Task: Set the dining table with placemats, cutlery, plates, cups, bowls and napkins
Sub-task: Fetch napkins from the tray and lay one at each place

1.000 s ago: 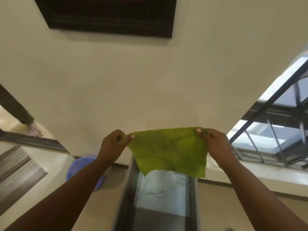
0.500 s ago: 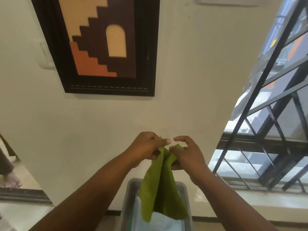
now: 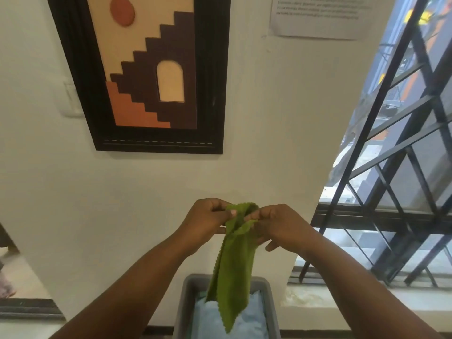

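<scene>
Facing the cream wall (image 3: 256, 143), the person works at chest height, so the surroundings rank first by bulk: the wall itself beyond both hands, the barred window (image 3: 396, 167) off to the right of the right hand, the framed picture (image 3: 149, 69) high above the left hand, and a printed notice (image 3: 318, 17) higher still, its text too blurred to read.

Directly below the hands sits a grey bin (image 3: 270, 299) holding pale blue folded cloth (image 3: 244, 319); it looks like the stock of table linen, which would explain why the folding is done right over it.

The green napkin (image 3: 232, 272) hangs straight down from the hands, its lower tip dangling over the bin's contents without clearly touching them. It is doubled lengthwise into a narrow strip, and holding it by the top edge lets its own weight pull the fold straight.

The left hand (image 3: 208, 221) pinches the upper left of the cloth, thumb pressed onto the fabric over curled fingers. The right hand (image 3: 276, 226) grips the upper right, close against the left, with its lower fingers loosely spread beneath. Bringing the two together is what closes the fold; my judgement is that this napkin is being readied for the table, which is not in view.
</scene>
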